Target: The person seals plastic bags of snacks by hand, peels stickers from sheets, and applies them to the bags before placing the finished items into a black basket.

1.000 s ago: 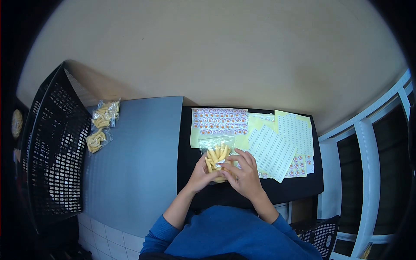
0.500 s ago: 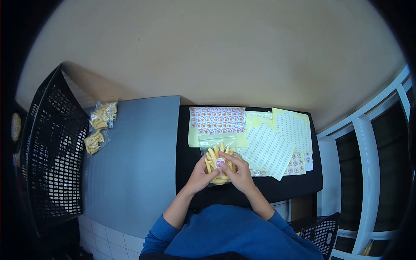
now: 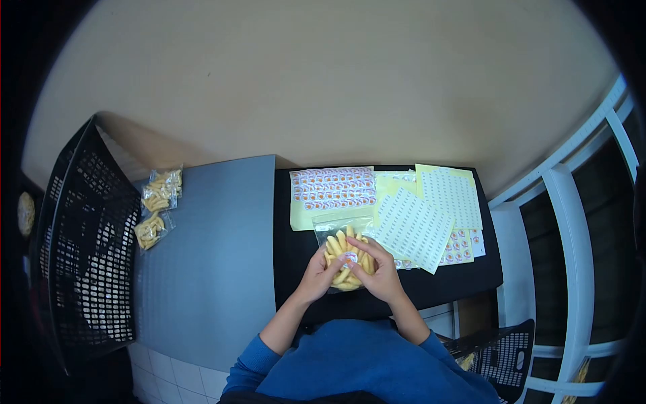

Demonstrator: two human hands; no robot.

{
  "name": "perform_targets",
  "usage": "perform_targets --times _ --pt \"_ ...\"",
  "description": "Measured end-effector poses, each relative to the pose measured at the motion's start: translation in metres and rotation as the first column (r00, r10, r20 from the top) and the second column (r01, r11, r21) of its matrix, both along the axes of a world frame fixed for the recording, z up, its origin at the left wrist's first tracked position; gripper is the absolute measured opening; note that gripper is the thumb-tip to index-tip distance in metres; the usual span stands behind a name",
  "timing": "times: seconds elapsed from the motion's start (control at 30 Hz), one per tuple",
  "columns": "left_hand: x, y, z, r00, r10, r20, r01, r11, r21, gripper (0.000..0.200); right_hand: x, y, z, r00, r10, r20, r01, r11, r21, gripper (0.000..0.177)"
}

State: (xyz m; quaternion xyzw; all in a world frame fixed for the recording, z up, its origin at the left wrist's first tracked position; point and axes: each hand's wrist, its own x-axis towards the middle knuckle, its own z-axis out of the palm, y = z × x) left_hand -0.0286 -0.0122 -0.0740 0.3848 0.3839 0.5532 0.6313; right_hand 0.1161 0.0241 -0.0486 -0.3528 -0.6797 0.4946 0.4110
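Note:
Between my two hands is a clear plastic bag (image 3: 343, 243) filled with pale yellow finger-shaped snack sticks, over the black-covered table. A round printed sticker (image 3: 350, 257) sits on its front. My left hand (image 3: 316, 275) grips the bag's left side, thumb laid toward the sticker. My right hand (image 3: 381, 275) holds the right side, its thumb at the sticker's lower edge and fingers across the front. Just behind the bag lies a sheet of round stickers (image 3: 333, 188), partly peeled. To the right, sheets of small printed labels (image 3: 414, 229) overlap other sticker sheets.
Several filled snack bags (image 3: 153, 229) lie at the far left of the grey table (image 3: 205, 269), beside a tall black plastic basket (image 3: 94, 269). Another black basket (image 3: 501, 360) stands low at the right, near a white metal frame (image 3: 572, 269). A wall rises behind the tables.
The view has shifted slightly. My thumbs have moved a little around the sticker, and both hands still hold the bag.

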Motion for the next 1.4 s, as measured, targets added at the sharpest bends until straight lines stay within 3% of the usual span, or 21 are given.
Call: perform_targets --times 0.17,0.33,0.37,0.4,0.47,0.53,0.57,0.63,0.7,0.77,0.83,0.87,0.93,0.97,1.03,1.1,1.13,1.17,1.2,1.37,1.4 --pt "0.018 -0.013 -0.003 0.981 -0.164 -0.101 0.166 0.986 0.011 0.053 0.033 -0.026 -0.008 0.99 -0.03 -0.135 0.021 0.997 -0.072 0.042" --pt "0.046 -0.031 -0.004 0.885 -0.46 -0.073 0.464 0.884 0.056 0.072 0.071 -0.073 -0.026 0.911 -0.412 -0.023 0.411 0.911 -0.033 0.032" --pt "0.049 -0.033 0.006 0.852 -0.521 -0.055 0.524 0.847 0.091 0.078 0.09 -0.083 -0.033 0.836 -0.549 -0.016 0.547 0.829 0.117 0.03" --pt "0.043 -0.032 0.015 0.831 -0.489 -0.264 0.534 0.835 0.134 0.088 0.111 -0.096 -0.031 0.746 -0.66 -0.088 0.66 0.716 0.228 0.034" --pt "0.023 -0.022 0.02 0.866 -0.246 -0.435 0.355 0.916 0.188 0.082 0.163 -0.122 -0.027 0.248 -0.947 -0.205 0.963 0.264 -0.054 0.028" --pt "-0.01 -0.007 0.022 0.871 0.011 -0.492 0.114 0.968 0.223 0.074 0.264 -0.171 -0.063 -0.026 -0.969 -0.244 0.998 -0.011 -0.065 0.018" --pt "-0.029 0.0 0.02 0.859 0.139 -0.492 -0.022 0.971 0.236 0.069 0.288 -0.189 -0.065 -0.192 -0.974 -0.123 0.976 -0.203 0.08 0.013" --pt "-0.066 0.008 0.015 0.772 0.464 -0.434 -0.309 0.871 0.382 0.059 0.341 -0.237 -0.104 -0.331 -0.944 -0.004 0.915 -0.322 0.242 0.022" --pt "-0.107 0.004 0.019 0.549 0.692 -0.468 -0.517 0.722 0.46 0.055 0.36 -0.272 -0.129 -0.597 -0.74 0.31 0.752 -0.381 0.538 0.03" --pt "-0.15 -0.008 0.022 0.157 0.814 -0.559 -0.635 0.517 0.574 0.053 0.466 -0.339 -0.25 -0.594 -0.716 0.368 0.709 -0.25 0.659 0.03" --pt "-0.218 -0.028 0.001 -0.265 0.768 -0.583 -0.535 0.387 0.751 0.055 0.462 -0.359 -0.274 -0.597 -0.7 0.391 0.69 -0.201 0.695 0.029" --pt "-0.24 -0.038 0.001 -0.276 0.765 -0.581 -0.537 0.379 0.754 0.055 0.464 -0.36 -0.282 -0.619 -0.674 0.404 0.661 -0.168 0.731 0.029" --pt "-0.271 -0.055 0.001 -0.684 0.345 -0.643 -0.509 0.405 0.759 0.061 0.472 -0.359 -0.296 -0.668 -0.615 0.418 0.595 -0.104 0.797 0.028" --pt "-0.285 -0.061 -0.001 -0.687 0.344 -0.641 -0.51 0.4 0.761 0.061 0.478 -0.356 -0.301 -0.695 -0.583 0.42 0.559 -0.072 0.826 0.028" --pt "-0.307 -0.068 -0.008 -0.63 -0.006 -0.777 -0.621 0.606 0.498 0.069 0.498 -0.344 -0.308 -0.752 -0.514 0.413 0.485 -0.006 0.874 0.028" --pt "-0.312 -0.072 -0.014 -0.533 -0.022 -0.846 -0.674 0.615 0.409 0.071 0.5 -0.304 -0.278 -0.778 -0.481 0.404 0.447 0.028 0.894 0.028" --pt "-0.308 -0.072 -0.012 -0.529 -0.034 -0.848 -0.674 0.624 0.396 0.071 0.419 -0.238 -0.195 -0.72 -0.665 0.199 0.434 -0.208 0.876 0.035" --pt "-0.301 -0.073 -0.01 -0.524 -0.046 -0.85 -0.675 0.631 0.382 0.072 0.399 -0.207 -0.156 -0.693 -0.668 0.271 0.524 -0.209 0.826 0.04" --pt "-0.29 -0.074 -0.005 -0.521 -0.043 -0.853 -0.68 0.625 0.383 0.072 0.384 -0.177 -0.136 -0.653 -0.746 0.133 0.47 -0.262 0.843 0.039" --pt "-0.238 -0.095 -0.007 -0.586 0.096 -0.804 -0.499 0.739 0.452 0.062 0.282 -0.058 -0.044 -0.134 -0.988 -0.08 0.661 -0.149 0.736 0.025" --pt "-0.224 -0.099 0.004 -0.525 0.139 -0.84 -0.496 0.752 0.435 0.059 0.253 -0.042 -0.031 -0.078 -0.996 -0.036 0.647 -0.078 0.758 0.022"
